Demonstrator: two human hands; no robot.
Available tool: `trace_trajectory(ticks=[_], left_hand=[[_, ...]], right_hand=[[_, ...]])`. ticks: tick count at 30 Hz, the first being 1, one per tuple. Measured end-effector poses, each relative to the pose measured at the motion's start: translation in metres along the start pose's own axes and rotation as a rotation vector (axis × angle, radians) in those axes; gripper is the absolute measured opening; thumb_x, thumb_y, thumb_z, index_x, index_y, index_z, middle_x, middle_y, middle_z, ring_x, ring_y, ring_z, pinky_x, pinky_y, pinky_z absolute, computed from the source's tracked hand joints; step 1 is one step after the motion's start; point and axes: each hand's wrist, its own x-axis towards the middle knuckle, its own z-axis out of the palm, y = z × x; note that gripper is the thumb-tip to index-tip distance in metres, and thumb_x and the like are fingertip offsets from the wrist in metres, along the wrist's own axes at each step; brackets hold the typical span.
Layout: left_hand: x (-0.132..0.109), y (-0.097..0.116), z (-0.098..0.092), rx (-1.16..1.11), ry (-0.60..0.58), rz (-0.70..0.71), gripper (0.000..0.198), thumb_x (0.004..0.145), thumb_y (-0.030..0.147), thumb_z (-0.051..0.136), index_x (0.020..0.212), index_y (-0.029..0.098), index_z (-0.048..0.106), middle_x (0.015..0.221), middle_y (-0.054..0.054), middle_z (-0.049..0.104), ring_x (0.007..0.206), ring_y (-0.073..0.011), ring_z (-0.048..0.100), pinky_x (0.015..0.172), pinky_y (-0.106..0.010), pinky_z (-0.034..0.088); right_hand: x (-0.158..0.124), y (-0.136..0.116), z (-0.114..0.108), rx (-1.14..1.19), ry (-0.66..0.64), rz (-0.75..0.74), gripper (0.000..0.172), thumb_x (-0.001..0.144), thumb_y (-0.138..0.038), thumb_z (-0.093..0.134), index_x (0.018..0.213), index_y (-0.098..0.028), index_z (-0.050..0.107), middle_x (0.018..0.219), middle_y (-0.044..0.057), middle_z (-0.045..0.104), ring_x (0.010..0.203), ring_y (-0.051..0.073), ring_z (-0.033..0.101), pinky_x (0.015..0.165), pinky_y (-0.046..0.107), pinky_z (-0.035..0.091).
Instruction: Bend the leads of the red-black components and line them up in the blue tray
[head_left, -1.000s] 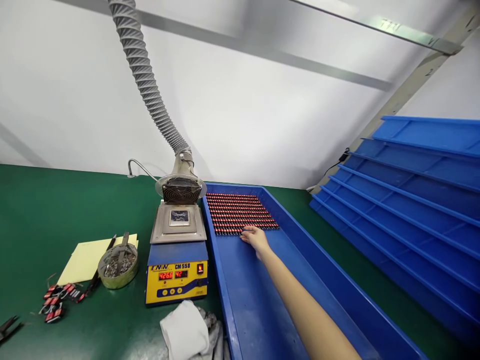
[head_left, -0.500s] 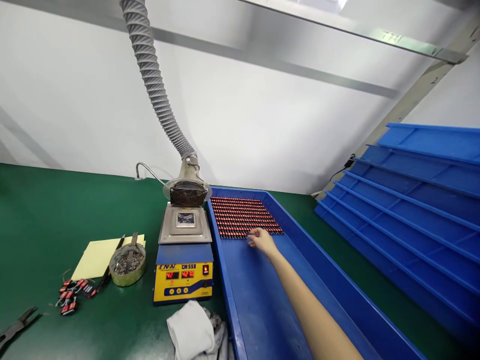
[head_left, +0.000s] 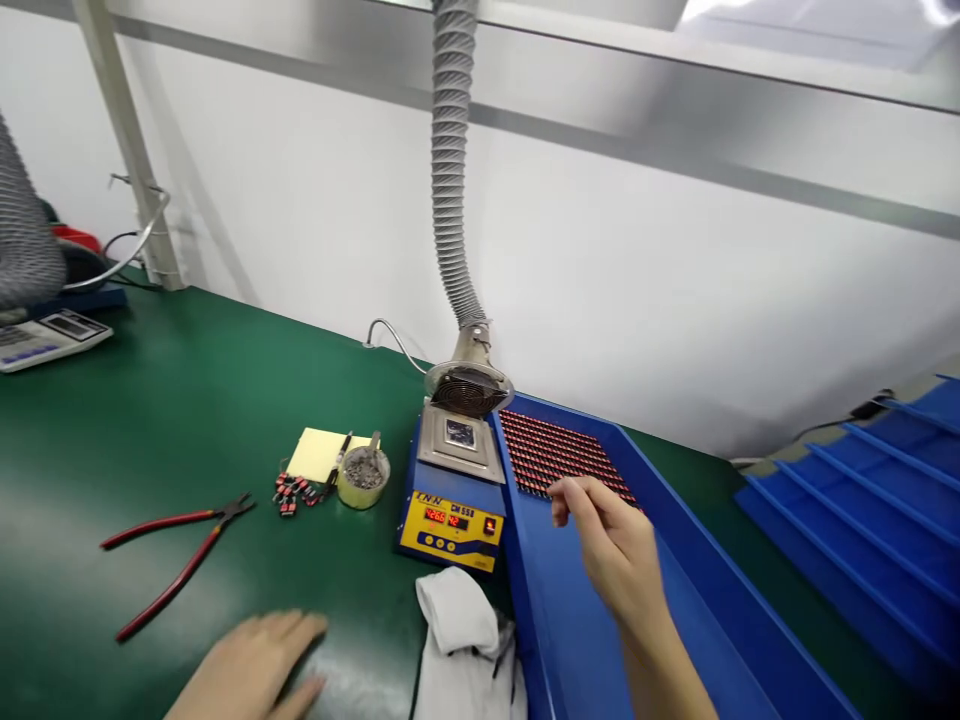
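Observation:
My right hand [head_left: 611,540] hangs over the blue tray [head_left: 551,600], just in front of the rows of small red-and-black components [head_left: 566,450]. Its fingers are curled with the thumb against them; whatever they might hold is hidden. Low on the left, my left hand [head_left: 251,665] is slightly blurred above the green table, fingers stretched out and nothing visible in them. Red-handled pliers [head_left: 187,555] lie open beyond it. Farther back is a loose pile of similar red-and-black components [head_left: 292,492].
Left of the tray stands a yellow-and-blue heating unit [head_left: 450,530] with a lit display, under a fume hose [head_left: 450,180]. Near it are a round tin [head_left: 362,480], yellow paper [head_left: 316,455] and white gloves [head_left: 465,640]. Ribbed blue trays [head_left: 862,530] lean at right; a calculator [head_left: 52,335] lies far left.
The view has swung left. My right hand has drawn back from the front row of components, toward me. My left hand has come into view, and the pliers now show whole.

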Motion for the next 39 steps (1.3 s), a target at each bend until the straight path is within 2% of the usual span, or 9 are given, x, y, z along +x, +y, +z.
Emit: trace_trajectory(ticks=[2,7,12,20,23,28,33,36,39], left_hand=[[0.023,0.000,-0.019,0.273,0.123,0.030,0.035,0.090,0.029,0.049,0.122,0.022,0.062,0.118,-0.009,0.068,0.107,-0.0276,0.064,0.089,-0.040,0.052],[0.082,-0.016,-0.043,0.418,0.302,-0.072,0.031,0.089,0.019,0.055,0.118,0.009,0.058,0.120,-0.017,0.062,0.116,-0.0318,0.053,0.091,-0.046,0.045],[0.106,-0.037,-0.035,0.477,0.387,-0.103,0.010,0.090,0.019,0.058,0.096,0.012,0.062,0.102,-0.007,0.064,0.099,-0.0232,0.059,0.085,-0.040,0.047],[0.094,-0.041,-0.037,0.410,0.553,0.089,0.014,0.088,0.011,0.052,0.081,0.014,0.064,0.084,-0.008,0.069,0.086,-0.0258,0.063,0.076,-0.037,0.045],[0.084,-0.019,-0.049,0.336,0.690,0.194,0.019,0.091,0.015,0.048,0.083,0.016,0.064,0.079,-0.008,0.071,0.073,-0.0252,0.065,0.064,-0.034,0.044],[0.071,0.068,-0.079,0.200,0.940,0.554,0.011,0.095,0.022,0.051,0.099,0.021,0.061,0.096,-0.003,0.072,0.089,-0.0178,0.066,0.082,-0.029,0.047],[0.069,0.134,-0.084,-0.051,1.136,0.878,0.016,0.087,0.004,0.056,0.099,0.013,0.060,0.088,-0.008,0.072,0.081,-0.0193,0.066,0.073,-0.031,0.050],[0.070,0.143,-0.078,-0.257,1.025,0.920,0.024,0.085,0.004,0.056,0.106,0.015,0.060,0.093,-0.008,0.072,0.086,-0.0194,0.066,0.076,-0.030,0.052],[0.069,0.138,-0.078,-0.576,0.680,0.750,0.043,0.080,0.013,0.063,0.122,0.021,0.056,0.118,-0.010,0.066,0.107,-0.0222,0.062,0.091,-0.031,0.051]], right_hand=[[-0.017,-0.040,0.008,0.050,0.016,-0.114,0.029,0.091,-0.039,0.054,0.070,-0.021,0.063,0.062,0.000,0.059,0.060,0.014,0.055,0.057,0.026,0.042],[-0.047,-0.096,0.028,0.457,0.191,-0.419,0.015,0.091,-0.020,0.056,0.085,-0.019,0.070,0.068,0.002,0.062,0.059,0.016,0.056,0.057,0.031,0.043],[-0.051,-0.093,0.042,0.514,0.136,-0.314,0.017,0.091,-0.024,0.058,0.081,-0.020,0.070,0.060,0.001,0.058,0.054,0.017,0.054,0.054,0.032,0.041],[-0.041,-0.072,0.046,0.422,-0.001,-0.099,0.030,0.094,-0.031,0.052,0.068,-0.020,0.063,0.059,0.000,0.057,0.058,0.015,0.054,0.056,0.026,0.042],[-0.036,-0.075,0.052,0.412,-0.098,-0.024,0.031,0.093,-0.035,0.054,0.067,-0.020,0.062,0.062,0.000,0.059,0.060,0.013,0.056,0.057,0.022,0.044],[-0.033,-0.079,0.070,0.672,-0.259,0.190,0.022,0.083,-0.039,0.067,0.100,-0.025,0.067,0.100,0.005,0.069,0.097,0.020,0.064,0.083,0.027,0.051],[-0.036,-0.075,0.077,1.176,-0.072,0.315,0.021,0.077,-0.033,0.076,0.096,-0.027,0.070,0.095,0.002,0.070,0.084,0.014,0.066,0.077,0.023,0.054],[-0.036,-0.074,0.070,1.249,-0.029,0.394,0.018,0.072,-0.030,0.081,0.087,-0.027,0.073,0.088,0.001,0.070,0.079,0.013,0.065,0.075,0.022,0.053],[-0.035,-0.077,0.066,1.189,0.002,0.426,0.021,0.065,-0.033,0.085,0.081,-0.025,0.073,0.085,0.001,0.068,0.076,0.015,0.064,0.076,0.027,0.054]])
